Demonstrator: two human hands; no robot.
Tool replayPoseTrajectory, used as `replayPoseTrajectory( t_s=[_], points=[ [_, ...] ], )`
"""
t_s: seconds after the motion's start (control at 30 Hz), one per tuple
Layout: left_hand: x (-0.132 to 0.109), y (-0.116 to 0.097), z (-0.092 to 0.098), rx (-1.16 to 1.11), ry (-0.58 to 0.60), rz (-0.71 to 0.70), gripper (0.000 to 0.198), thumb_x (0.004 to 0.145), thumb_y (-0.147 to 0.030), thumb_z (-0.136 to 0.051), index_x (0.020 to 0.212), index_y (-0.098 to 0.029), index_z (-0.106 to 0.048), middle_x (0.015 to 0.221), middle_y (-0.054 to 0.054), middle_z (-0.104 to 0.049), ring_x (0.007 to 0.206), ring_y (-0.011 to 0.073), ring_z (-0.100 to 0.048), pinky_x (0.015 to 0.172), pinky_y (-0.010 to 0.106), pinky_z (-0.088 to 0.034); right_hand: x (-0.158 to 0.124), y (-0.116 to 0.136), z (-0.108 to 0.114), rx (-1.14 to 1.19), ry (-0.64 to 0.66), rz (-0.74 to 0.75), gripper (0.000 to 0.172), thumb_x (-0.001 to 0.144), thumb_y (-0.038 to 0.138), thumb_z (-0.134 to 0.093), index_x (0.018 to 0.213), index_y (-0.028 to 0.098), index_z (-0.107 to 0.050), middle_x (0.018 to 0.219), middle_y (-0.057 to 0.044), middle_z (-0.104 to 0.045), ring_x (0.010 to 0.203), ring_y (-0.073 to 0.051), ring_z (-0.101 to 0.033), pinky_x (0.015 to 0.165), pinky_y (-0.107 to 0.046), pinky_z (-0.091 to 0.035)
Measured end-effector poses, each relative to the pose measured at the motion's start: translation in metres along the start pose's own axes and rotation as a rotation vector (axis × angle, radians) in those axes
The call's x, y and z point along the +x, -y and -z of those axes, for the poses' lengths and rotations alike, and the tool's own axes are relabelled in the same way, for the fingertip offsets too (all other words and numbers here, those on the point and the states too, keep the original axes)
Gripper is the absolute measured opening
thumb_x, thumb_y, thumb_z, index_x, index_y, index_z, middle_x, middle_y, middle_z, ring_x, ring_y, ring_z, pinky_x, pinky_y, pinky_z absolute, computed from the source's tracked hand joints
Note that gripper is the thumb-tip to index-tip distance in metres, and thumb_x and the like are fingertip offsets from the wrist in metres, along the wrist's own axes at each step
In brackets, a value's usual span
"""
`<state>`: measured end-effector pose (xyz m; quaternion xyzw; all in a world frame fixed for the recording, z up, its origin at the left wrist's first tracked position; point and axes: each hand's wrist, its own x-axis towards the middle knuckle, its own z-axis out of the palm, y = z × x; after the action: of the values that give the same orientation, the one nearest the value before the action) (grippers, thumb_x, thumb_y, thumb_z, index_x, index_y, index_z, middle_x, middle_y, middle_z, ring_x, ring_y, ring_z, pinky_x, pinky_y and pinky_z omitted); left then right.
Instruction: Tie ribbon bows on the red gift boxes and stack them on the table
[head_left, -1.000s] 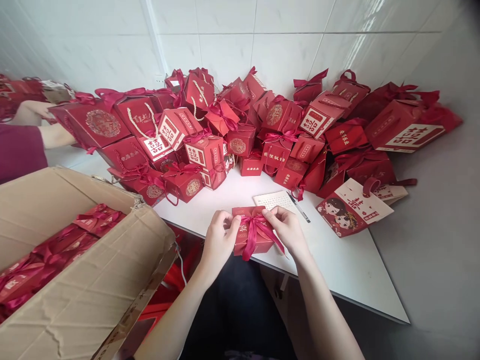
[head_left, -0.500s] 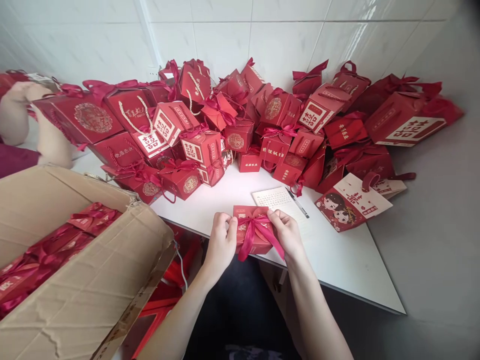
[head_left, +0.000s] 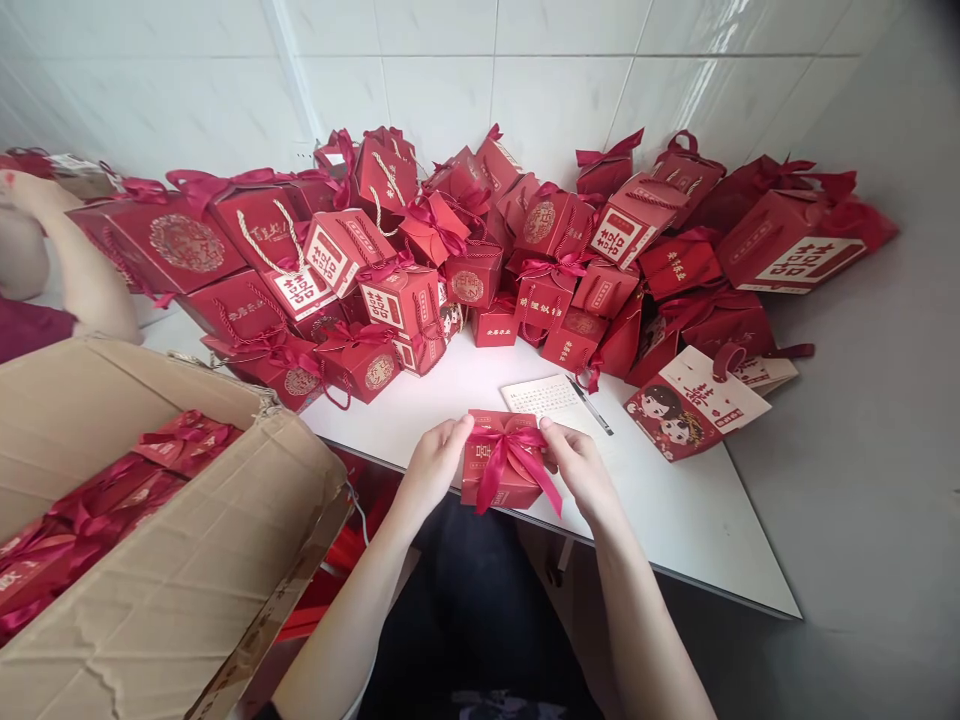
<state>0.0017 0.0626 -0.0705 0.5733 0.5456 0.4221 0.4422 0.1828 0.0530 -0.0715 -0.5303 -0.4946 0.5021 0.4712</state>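
A small red gift box (head_left: 480, 482) with gold lettering sits at the table's front edge, directly before me. Tied across its top is a crimson ribbon bow (head_left: 507, 445), its two tails hanging down over the front. My left hand (head_left: 435, 468) is closed on the box's left side, thumb at the upper corner by the ribbon. On the opposite side my right hand (head_left: 581, 468) grips the upper right corner, thumb on the ribbon's end. The fingers under and behind the box are partly hidden. Just behind the box lie a handwritten notepad sheet (head_left: 541, 394) and a pen (head_left: 592, 406).
Many red gift boxes (head_left: 551, 300) are heaped along the tiled wall on the white table (head_left: 675, 520). A box with a cartoon couple (head_left: 675, 415) stands at right. An open cardboard carton (head_left: 187, 540) of red boxes is at left. Another person's arm (head_left: 82, 250) shows at far left.
My left hand has shifted its thumb up to the box's upper left corner, and its fingers now lie flatter. The right hand stays at the right corner. The view has shifted slightly.
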Motion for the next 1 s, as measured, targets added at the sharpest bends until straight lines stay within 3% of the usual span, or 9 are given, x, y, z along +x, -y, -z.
replayPoseTrajectory(
  t_s=[0.2,0.4,0.53,0.6,0.67,0.73,0.8,0.9,1.0],
  points=[
    [0.001,0.004,-0.006,-0.042,0.009,-0.041,0.034,0.082,-0.039,-0.048,0.058,-0.019,-0.032,0.055,-0.006,-0.029,0.052,0.0087,-0.033,0.051,0.021,-0.029,0.001,-0.005,-0.004,0.032,-0.037,0.016,0.047,0.073,0.056,-0.060,0.053,0.020,-0.036,0.050,0.007,-0.034,0.048,-0.008,-0.028,0.048,-0.023,-0.024],
    [0.004,0.021,-0.007,-0.276,-0.027,0.022,0.028,0.081,-0.037,-0.045,0.061,-0.019,-0.038,0.057,-0.005,-0.036,0.053,0.0098,-0.040,0.052,0.022,-0.035,-0.001,-0.013,0.002,-0.021,-0.082,0.050,0.046,0.077,0.056,-0.053,0.054,0.020,-0.037,0.051,0.006,-0.037,0.048,-0.009,-0.033,0.049,-0.023,-0.028],
    [0.001,0.020,0.003,-0.132,-0.173,-0.043,0.027,0.083,-0.035,-0.043,0.061,-0.019,-0.040,0.057,-0.004,-0.036,0.055,0.0112,-0.043,0.056,0.023,-0.039,-0.016,-0.008,0.013,-0.247,-0.375,0.166,0.037,0.084,0.050,-0.047,0.062,0.020,-0.045,0.057,0.003,-0.047,0.056,-0.014,-0.046,0.055,-0.027,-0.038],
    [-0.002,0.012,0.007,0.001,-0.192,-0.162,0.019,0.084,-0.032,-0.045,0.070,-0.019,-0.048,0.065,-0.002,-0.046,0.066,0.0134,-0.050,0.065,0.025,-0.043,-0.028,-0.001,0.013,-0.368,-0.456,0.361,0.025,0.085,0.041,-0.049,0.073,0.020,-0.052,0.068,-0.001,-0.054,0.066,-0.017,-0.053,0.063,-0.030,-0.043],
    [-0.003,0.003,0.009,0.131,-0.143,-0.350,0.009,0.083,-0.025,-0.047,0.082,-0.019,-0.054,0.083,0.002,-0.054,0.084,0.0165,-0.054,0.079,0.030,-0.044,-0.040,0.007,0.006,-0.525,-0.317,0.633,0.013,0.084,0.030,-0.053,0.090,0.019,-0.057,0.088,-0.007,-0.059,0.085,-0.021,-0.057,0.075,-0.035,-0.046],
    [-0.002,-0.005,0.009,0.239,-0.042,-0.523,0.014,0.081,-0.016,-0.048,0.091,-0.020,-0.057,0.099,0.005,-0.054,0.099,0.0187,-0.052,0.091,0.034,-0.041,-0.048,0.011,-0.005,-0.706,-0.078,0.845,0.023,0.082,0.020,-0.055,0.105,0.019,-0.057,0.107,-0.011,-0.057,0.106,-0.025,-0.052,0.088,-0.042,-0.043],
    [0.001,-0.009,0.009,0.327,0.039,-0.588,0.018,0.079,-0.011,-0.049,0.093,-0.020,-0.057,0.102,0.005,-0.053,0.104,0.0189,-0.050,0.095,0.034,-0.040,-0.051,0.009,-0.017,-0.857,0.046,0.918,0.032,0.081,0.012,-0.052,0.113,0.019,-0.055,0.116,-0.013,-0.054,0.115,-0.026,-0.048,0.096,-0.048,-0.036],
    [0.003,-0.007,0.010,0.409,0.062,-0.561,0.010,0.080,-0.013,-0.053,0.087,-0.020,-0.057,0.097,0.003,-0.053,0.099,0.0172,-0.051,0.091,0.032,-0.042,-0.049,-0.003,-0.028,-0.933,-0.016,0.947,0.030,0.084,0.005,-0.047,0.110,0.018,-0.056,0.107,-0.011,-0.061,0.105,-0.023,-0.055,0.098,-0.050,-0.034],
    [0.003,-0.005,0.011,0.432,0.059,-0.557,0.004,0.082,-0.017,-0.055,0.080,-0.020,-0.056,0.091,0.002,-0.052,0.094,0.0161,-0.052,0.088,0.032,-0.044,-0.045,-0.014,-0.031,-0.852,-0.138,1.027,0.020,0.085,0.006,-0.051,0.098,0.017,-0.060,0.095,-0.008,-0.065,0.097,-0.021,-0.059,0.094,-0.047,-0.038]
  ],
)
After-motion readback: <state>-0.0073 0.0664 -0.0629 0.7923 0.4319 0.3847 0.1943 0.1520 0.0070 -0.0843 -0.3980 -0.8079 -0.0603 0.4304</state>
